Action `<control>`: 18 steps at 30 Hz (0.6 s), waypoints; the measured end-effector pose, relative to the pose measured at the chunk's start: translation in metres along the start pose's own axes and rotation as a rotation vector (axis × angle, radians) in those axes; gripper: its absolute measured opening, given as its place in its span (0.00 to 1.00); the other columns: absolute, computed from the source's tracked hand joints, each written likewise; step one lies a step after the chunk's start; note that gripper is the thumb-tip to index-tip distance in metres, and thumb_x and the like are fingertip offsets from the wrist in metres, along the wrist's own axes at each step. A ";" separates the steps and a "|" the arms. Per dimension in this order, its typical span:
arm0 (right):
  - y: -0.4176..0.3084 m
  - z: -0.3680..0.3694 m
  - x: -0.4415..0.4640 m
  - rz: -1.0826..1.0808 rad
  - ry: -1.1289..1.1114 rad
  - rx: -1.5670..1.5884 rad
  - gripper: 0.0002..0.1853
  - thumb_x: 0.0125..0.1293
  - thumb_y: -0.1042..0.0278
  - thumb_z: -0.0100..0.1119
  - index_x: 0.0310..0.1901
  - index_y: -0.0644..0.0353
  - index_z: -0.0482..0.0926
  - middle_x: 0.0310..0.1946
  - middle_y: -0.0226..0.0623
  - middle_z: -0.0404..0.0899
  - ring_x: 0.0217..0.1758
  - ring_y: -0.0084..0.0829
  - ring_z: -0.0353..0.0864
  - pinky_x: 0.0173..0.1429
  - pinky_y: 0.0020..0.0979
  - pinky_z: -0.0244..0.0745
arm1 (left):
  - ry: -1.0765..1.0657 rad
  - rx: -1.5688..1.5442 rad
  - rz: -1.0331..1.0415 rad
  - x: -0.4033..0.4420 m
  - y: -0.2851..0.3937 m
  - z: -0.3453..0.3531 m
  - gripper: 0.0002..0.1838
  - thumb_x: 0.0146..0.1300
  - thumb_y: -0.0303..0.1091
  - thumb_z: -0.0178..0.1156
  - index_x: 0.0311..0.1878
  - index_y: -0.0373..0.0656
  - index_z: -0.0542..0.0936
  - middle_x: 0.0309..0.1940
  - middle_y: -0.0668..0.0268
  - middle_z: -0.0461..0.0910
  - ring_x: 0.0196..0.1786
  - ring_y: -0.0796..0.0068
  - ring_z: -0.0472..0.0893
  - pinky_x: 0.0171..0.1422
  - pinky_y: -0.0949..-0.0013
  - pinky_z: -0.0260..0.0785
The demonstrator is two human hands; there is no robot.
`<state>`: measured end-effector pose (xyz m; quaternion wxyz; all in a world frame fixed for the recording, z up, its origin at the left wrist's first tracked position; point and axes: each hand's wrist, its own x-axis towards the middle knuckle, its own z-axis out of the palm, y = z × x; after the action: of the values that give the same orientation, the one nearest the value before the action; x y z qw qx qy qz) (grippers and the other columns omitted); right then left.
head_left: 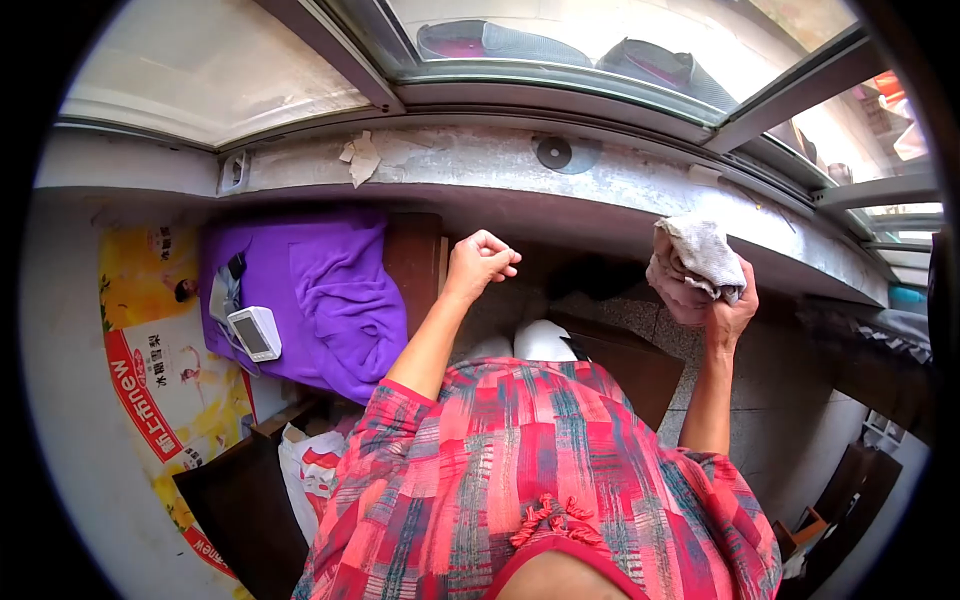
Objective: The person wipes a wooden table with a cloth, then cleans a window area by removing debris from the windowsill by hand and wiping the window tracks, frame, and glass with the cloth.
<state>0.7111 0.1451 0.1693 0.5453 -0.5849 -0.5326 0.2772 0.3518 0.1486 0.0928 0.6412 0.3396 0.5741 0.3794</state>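
Observation:
My right hand grips a bunched, greyish-pink cloth, folded into a thick wad and raised close to the front edge of the window ledge. Part of the palm and fingers is hidden behind the cloth. My left hand hangs in the air before the ledge, fingers curled together, and I see nothing in it. It is nearest to a purple cloth draped over a surface at the left. A white device with a grey screen lies on that purple cloth.
A sliding window frame runs behind the ledge, with dark shoes beyond the glass. On the ledge are a torn paper scrap and a round black disc. A red-and-white plastic bag sits at the lower left.

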 end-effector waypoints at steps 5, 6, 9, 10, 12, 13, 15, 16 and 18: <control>0.006 -0.006 -0.007 0.043 0.065 0.004 0.20 0.49 0.87 0.48 0.46 0.65 0.77 0.40 0.29 0.79 0.46 0.21 0.75 0.55 0.22 0.67 | 0.158 0.633 0.106 -0.022 -0.012 0.009 0.13 0.51 0.33 0.70 0.40 0.43 0.81 0.26 0.65 0.84 0.28 0.76 0.83 0.32 0.74 0.73; 0.007 -0.007 -0.009 0.050 0.065 -0.005 0.20 0.50 0.87 0.48 0.46 0.66 0.77 0.39 0.29 0.79 0.46 0.21 0.75 0.55 0.21 0.67 | 0.196 0.811 0.167 -0.024 -0.010 0.012 0.15 0.49 0.36 0.71 0.40 0.45 0.83 0.24 0.67 0.84 0.27 0.76 0.83 0.32 0.72 0.72; 0.009 -0.007 -0.013 0.057 0.059 -0.034 0.19 0.50 0.87 0.51 0.46 0.66 0.77 0.39 0.28 0.79 0.46 0.21 0.75 0.55 0.21 0.67 | 0.210 0.815 0.148 -0.024 -0.004 0.023 0.11 0.46 0.39 0.73 0.31 0.47 0.85 0.22 0.67 0.83 0.26 0.76 0.82 0.33 0.70 0.72; 0.010 -0.010 -0.013 0.063 0.072 -0.039 0.19 0.50 0.87 0.51 0.46 0.66 0.77 0.39 0.28 0.79 0.46 0.21 0.75 0.55 0.21 0.67 | 0.204 0.810 0.118 -0.024 -0.004 0.025 0.10 0.45 0.39 0.74 0.29 0.46 0.86 0.21 0.66 0.83 0.25 0.76 0.81 0.33 0.71 0.72; 0.014 -0.019 -0.014 0.057 0.075 0.012 0.19 0.51 0.83 0.65 0.47 0.63 0.76 0.41 0.26 0.78 0.46 0.18 0.74 0.54 0.22 0.67 | 0.199 0.769 0.129 -0.019 -0.010 0.028 0.10 0.45 0.40 0.74 0.26 0.45 0.86 0.20 0.66 0.83 0.26 0.78 0.81 0.34 0.72 0.72; 0.015 -0.024 -0.014 0.067 0.106 0.057 0.19 0.51 0.82 0.66 0.46 0.63 0.77 0.41 0.26 0.78 0.46 0.18 0.74 0.54 0.22 0.68 | 0.213 0.738 0.119 -0.017 -0.010 0.030 0.10 0.46 0.39 0.74 0.27 0.44 0.86 0.20 0.66 0.83 0.26 0.79 0.81 0.34 0.72 0.72; 0.022 -0.032 -0.013 0.135 0.195 0.167 0.19 0.50 0.85 0.66 0.45 0.63 0.77 0.40 0.27 0.79 0.45 0.20 0.76 0.53 0.23 0.69 | 0.224 0.650 0.148 -0.011 -0.011 0.028 0.10 0.48 0.38 0.73 0.29 0.42 0.86 0.22 0.68 0.83 0.27 0.82 0.80 0.34 0.73 0.72; 0.027 -0.035 -0.014 0.172 0.235 0.220 0.18 0.50 0.85 0.66 0.45 0.63 0.77 0.40 0.28 0.80 0.45 0.20 0.76 0.53 0.24 0.70 | 0.232 0.571 0.126 -0.006 -0.009 0.027 0.10 0.49 0.37 0.71 0.31 0.41 0.86 0.23 0.70 0.84 0.26 0.83 0.80 0.34 0.75 0.72; 0.030 -0.038 -0.019 0.212 0.261 0.212 0.18 0.50 0.86 0.65 0.45 0.63 0.78 0.41 0.29 0.80 0.45 0.22 0.77 0.53 0.25 0.71 | 0.277 0.487 0.231 0.005 0.010 0.030 0.09 0.51 0.36 0.70 0.33 0.42 0.87 0.24 0.70 0.84 0.26 0.84 0.79 0.34 0.76 0.72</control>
<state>0.7500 0.1191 0.1455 0.6360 -0.6079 -0.3608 0.3094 0.3808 0.1578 0.1025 0.4091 0.4914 0.6878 0.3436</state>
